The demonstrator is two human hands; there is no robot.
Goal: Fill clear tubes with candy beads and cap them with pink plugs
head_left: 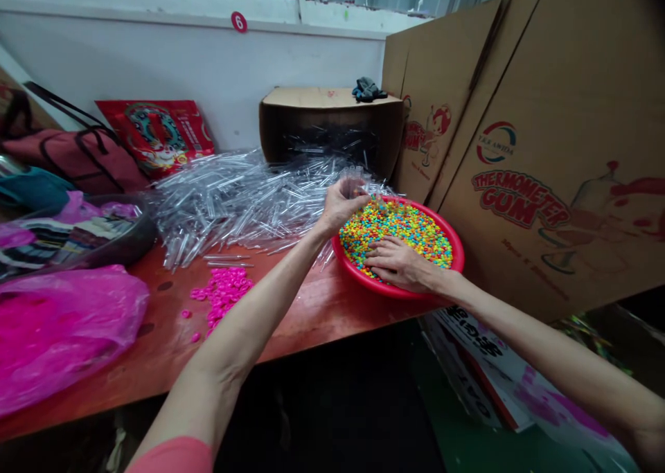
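My left hand (pixel 340 206) is raised over the near-left rim of a red plastic bowl (pixel 457 251), its fingers pinched on a clear plastic tube (pixel 355 188). The bowl is heaped with tiny multicoloured candy pellets (pixel 410 230). My right hand (pixel 397 264) lies palm down on the pellets, fingers reaching left. A large heap of clear plastic tubes (pixel 233 203) spreads behind the bowl, touching its far-left side. Small magenta plastic pieces (pixel 222 291) lie in a loose pile on the wooden table (pixel 306 314).
Printed "Thermometer Gum" cardboard panels (pixel 519 182) stand right of the bowl. A magenta plastic bag (pixel 57 334) lies at the table's left. A dark basin (pixel 88 241) holds cloth. A cardboard box (pixel 327 130) stands behind the tubes. The table's front edge drops to a dark floor.
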